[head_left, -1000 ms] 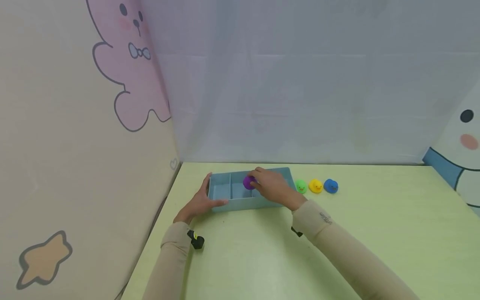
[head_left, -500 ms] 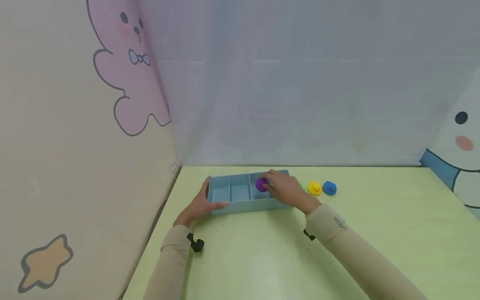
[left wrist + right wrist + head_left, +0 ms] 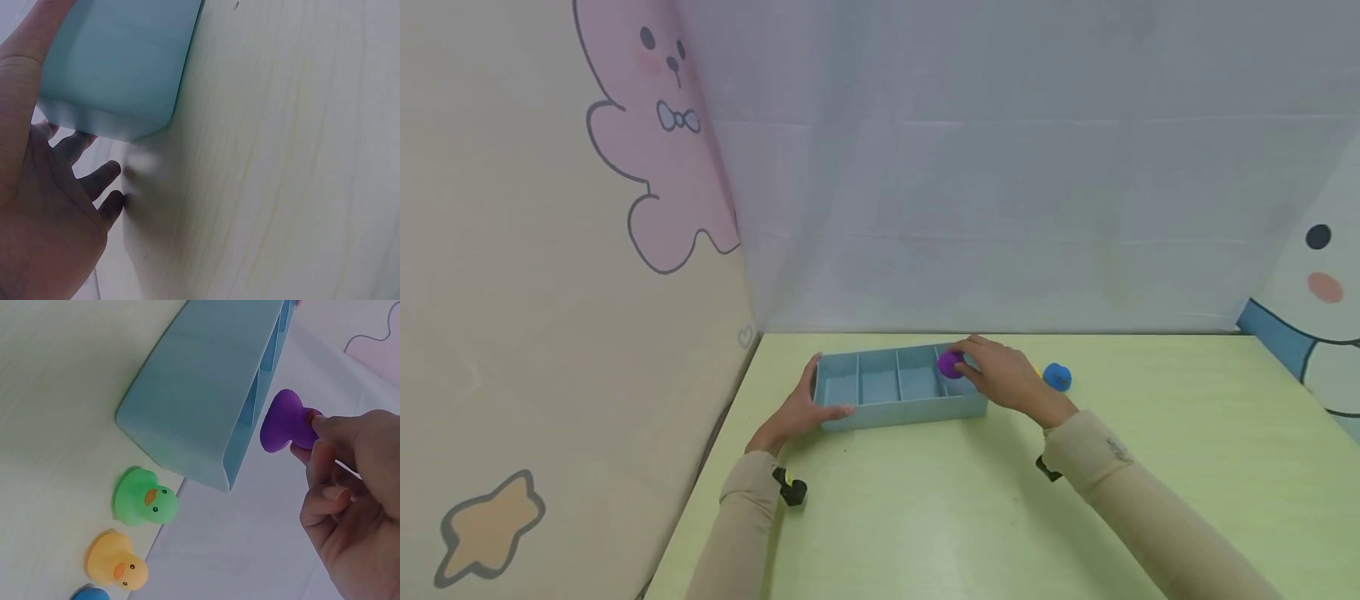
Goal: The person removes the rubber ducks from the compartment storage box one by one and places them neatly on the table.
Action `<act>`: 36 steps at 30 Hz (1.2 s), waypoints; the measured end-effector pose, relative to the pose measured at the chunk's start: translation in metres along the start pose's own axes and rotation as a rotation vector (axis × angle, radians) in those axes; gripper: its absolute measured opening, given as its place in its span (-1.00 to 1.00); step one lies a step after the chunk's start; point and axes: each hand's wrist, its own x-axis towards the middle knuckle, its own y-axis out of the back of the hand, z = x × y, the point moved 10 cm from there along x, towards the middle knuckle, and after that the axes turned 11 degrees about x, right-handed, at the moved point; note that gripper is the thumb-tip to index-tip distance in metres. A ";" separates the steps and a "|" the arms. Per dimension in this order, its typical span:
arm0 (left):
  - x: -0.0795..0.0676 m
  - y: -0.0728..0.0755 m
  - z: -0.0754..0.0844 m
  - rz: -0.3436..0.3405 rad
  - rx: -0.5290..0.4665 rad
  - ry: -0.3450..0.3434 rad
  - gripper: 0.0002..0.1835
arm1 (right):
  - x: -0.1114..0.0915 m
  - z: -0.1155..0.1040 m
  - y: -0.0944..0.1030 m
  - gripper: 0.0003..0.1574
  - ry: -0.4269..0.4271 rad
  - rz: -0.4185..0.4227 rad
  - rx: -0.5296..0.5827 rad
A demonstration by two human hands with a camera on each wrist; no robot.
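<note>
A light blue divided box (image 3: 917, 412) with several compartments in a row stands near the table's back edge. My left hand (image 3: 795, 414) grips its left end, the thumb along the front wall and the fingertips at the end wall. In the left wrist view, two fingers (image 3: 100, 180) stand off from the box. My right hand (image 3: 1009, 379) pinches a purple rubber duck (image 3: 287, 422) between thumb and fingers, above the rightmost compartment. That duck hangs over the open top in the right wrist view. The compartments to the left hold nothing.
To the right of the box, a green rubber duck (image 3: 140, 499), a yellow one (image 3: 115, 562) and a blue one (image 3: 1057, 377) stand in a row. My right hand hides the green one in the head view. A curtain (image 3: 1000, 208) hangs behind the table.
My right hand has moved right with the purple duck, from over the second compartment from the left to over the rightmost one. My left hand has stayed on the box's left end.
</note>
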 end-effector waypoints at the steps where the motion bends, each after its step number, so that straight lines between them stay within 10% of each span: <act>1: -0.001 0.000 0.000 -0.001 0.000 -0.001 0.40 | -0.001 0.001 0.002 -0.61 -0.001 -0.001 0.003; 36: -0.006 0.003 0.003 0.010 -0.001 -0.014 0.38 | -0.047 0.080 0.040 -0.66 -0.111 0.025 -0.056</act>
